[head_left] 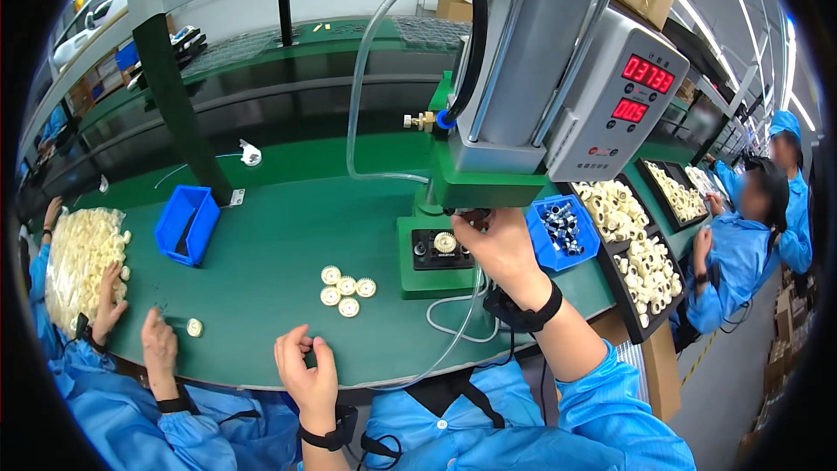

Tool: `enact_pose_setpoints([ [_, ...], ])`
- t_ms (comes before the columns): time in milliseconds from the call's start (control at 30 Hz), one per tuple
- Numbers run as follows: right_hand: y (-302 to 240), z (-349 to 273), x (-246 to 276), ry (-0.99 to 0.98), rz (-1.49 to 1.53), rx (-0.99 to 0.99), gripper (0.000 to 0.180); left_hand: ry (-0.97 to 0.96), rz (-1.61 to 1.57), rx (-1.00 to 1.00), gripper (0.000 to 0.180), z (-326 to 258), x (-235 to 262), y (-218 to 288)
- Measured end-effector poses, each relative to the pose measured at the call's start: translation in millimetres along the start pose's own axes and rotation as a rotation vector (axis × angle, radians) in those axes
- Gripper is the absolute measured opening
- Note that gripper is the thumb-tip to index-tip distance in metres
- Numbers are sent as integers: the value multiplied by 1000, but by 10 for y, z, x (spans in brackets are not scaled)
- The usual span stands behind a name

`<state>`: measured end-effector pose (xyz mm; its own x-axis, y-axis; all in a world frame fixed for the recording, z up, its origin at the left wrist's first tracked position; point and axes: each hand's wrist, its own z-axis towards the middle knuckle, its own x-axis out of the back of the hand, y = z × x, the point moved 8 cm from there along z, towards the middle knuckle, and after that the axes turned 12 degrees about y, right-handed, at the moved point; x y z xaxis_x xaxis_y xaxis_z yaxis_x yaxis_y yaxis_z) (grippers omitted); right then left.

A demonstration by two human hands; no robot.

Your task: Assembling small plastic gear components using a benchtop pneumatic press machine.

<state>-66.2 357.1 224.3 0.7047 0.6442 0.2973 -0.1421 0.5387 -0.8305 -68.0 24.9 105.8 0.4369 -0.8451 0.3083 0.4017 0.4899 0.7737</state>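
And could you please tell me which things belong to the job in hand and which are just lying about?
Seemingly in use:
green press, right hand at it
cream gear on its fixture
metal parts beside it
grouped cream gears

Seemingly lying about:
white piece near the post
blue bin at left

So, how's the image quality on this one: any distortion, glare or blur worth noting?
Head view: fisheye bending bows the green table's front edge, and the corners are black; head view: ceiling lights at upper right look burnt out to white; head view: the nearer co-worker at right is blurred around the face, while both hands and the cream gears look reasonably sharp.
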Motion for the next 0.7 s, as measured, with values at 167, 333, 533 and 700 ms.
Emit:
enact_pose_setpoints([
  [167,113,-18,-40,50,208,-35,23,-18,36,-42,23,7,-28,39],
  [333,250,-32,61,30,289,-20,37,-31,87,-72,22,6,-64,77],
  [533,157,-524,767,-96,-175,311,30,-91,138,-63,23,-24,-78,69],
  [700,634,-1283,1139,-225,-535,314,39,-293,187,-221,34,-52,-477,369],
])
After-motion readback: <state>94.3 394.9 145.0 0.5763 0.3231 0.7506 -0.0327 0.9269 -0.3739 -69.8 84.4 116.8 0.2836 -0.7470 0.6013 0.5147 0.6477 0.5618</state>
